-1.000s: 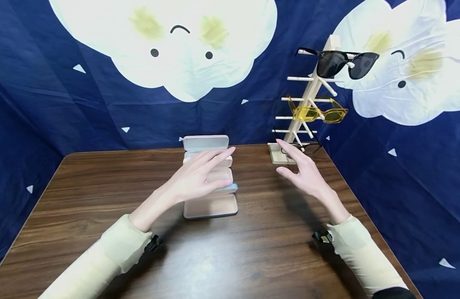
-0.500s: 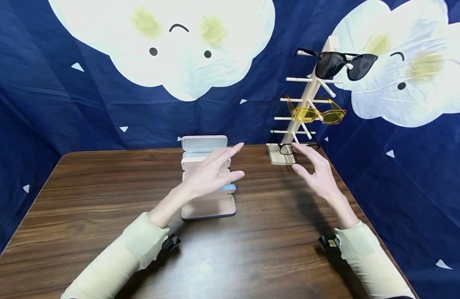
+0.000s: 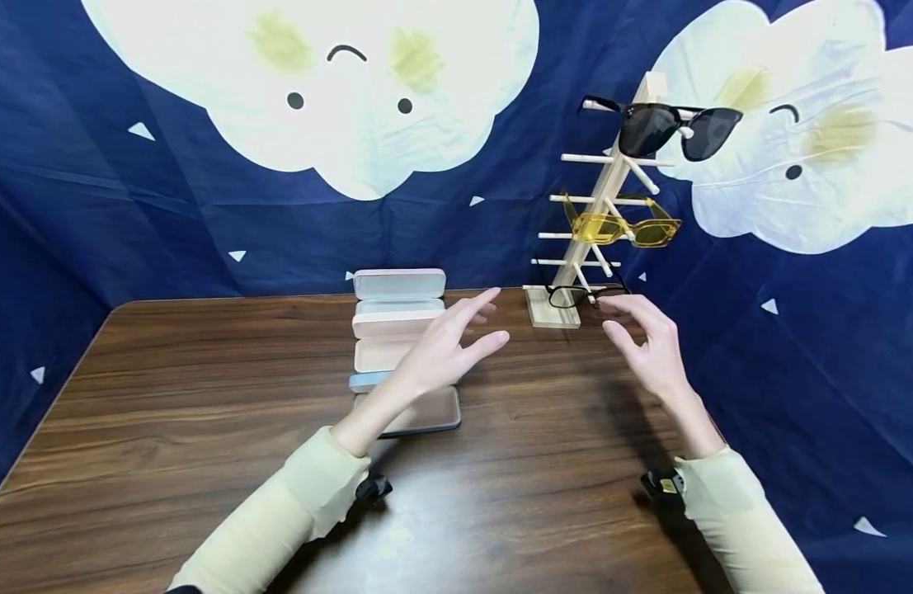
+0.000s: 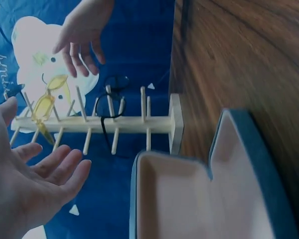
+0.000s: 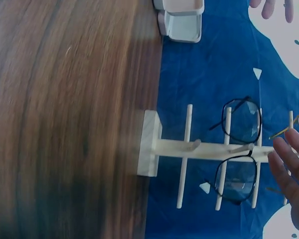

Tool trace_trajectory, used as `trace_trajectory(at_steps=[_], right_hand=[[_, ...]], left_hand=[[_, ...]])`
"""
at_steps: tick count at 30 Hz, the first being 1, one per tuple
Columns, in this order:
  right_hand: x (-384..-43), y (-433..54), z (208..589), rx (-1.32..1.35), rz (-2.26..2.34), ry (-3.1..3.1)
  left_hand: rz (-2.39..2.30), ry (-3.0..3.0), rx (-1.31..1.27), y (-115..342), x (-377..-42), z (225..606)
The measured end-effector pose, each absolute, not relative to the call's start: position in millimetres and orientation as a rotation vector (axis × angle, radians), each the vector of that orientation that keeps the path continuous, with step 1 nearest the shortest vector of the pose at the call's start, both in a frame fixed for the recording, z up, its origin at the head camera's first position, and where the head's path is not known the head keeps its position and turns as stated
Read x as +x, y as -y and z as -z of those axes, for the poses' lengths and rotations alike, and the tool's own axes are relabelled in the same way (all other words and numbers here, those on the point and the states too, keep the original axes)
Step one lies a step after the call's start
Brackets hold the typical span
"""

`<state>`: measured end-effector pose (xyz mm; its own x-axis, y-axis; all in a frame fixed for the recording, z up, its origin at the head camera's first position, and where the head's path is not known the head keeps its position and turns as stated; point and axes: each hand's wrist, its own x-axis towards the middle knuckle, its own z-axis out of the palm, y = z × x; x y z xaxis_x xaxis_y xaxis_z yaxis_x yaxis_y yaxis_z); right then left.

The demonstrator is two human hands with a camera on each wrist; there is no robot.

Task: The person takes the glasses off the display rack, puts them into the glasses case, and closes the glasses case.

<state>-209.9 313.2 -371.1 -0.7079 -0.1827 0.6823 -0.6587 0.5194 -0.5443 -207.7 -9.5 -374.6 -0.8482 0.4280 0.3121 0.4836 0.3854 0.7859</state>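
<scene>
My left hand (image 3: 452,346) hovers over the row of open glasses cases, its fingers pointing up and right with nothing held. My right hand (image 3: 652,346) is raised in front of the wooden display stand (image 3: 610,181), fingers loosely bent, also holding nothing. Three pairs of eyewear hang on the stand's pegs: black sunglasses (image 3: 645,130) on top, yellow sunglasses (image 3: 652,233) in the middle, thin black-framed glasses (image 5: 251,154) lowest. A pink case (image 3: 389,325) with pale blue lining stands at the back. In the left wrist view a teal-edged case (image 4: 259,164) lies open, lined in beige.
The brown wooden table (image 3: 167,429) meets a dark blue cloth backdrop (image 3: 226,214) printed with white clouds. The stand's square base (image 3: 551,315) sits at the table's back right, near the edge. Small black devices (image 3: 373,488) are strapped at the wrists.
My left hand has moved right across the cases. My right hand has shifted slightly right and down, uncovering the black-framed glasses. The cases and eyewear keep their places.
</scene>
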Motion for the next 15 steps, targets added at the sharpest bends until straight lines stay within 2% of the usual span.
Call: trace_trajectory(at_steps=[6, 15], right_hand=[[-203.4, -315.4, 360.7, 0.609, -1.126, 2.193], [-217.1, -342.1, 371.9, 0.381, -1.207, 2.237]], left_hand=[[1.616, 2.561, -0.761, -8.9, -213.3, 378.1], [1.700, 2.653, -0.615, -34.2, -225.3, 377.5]])
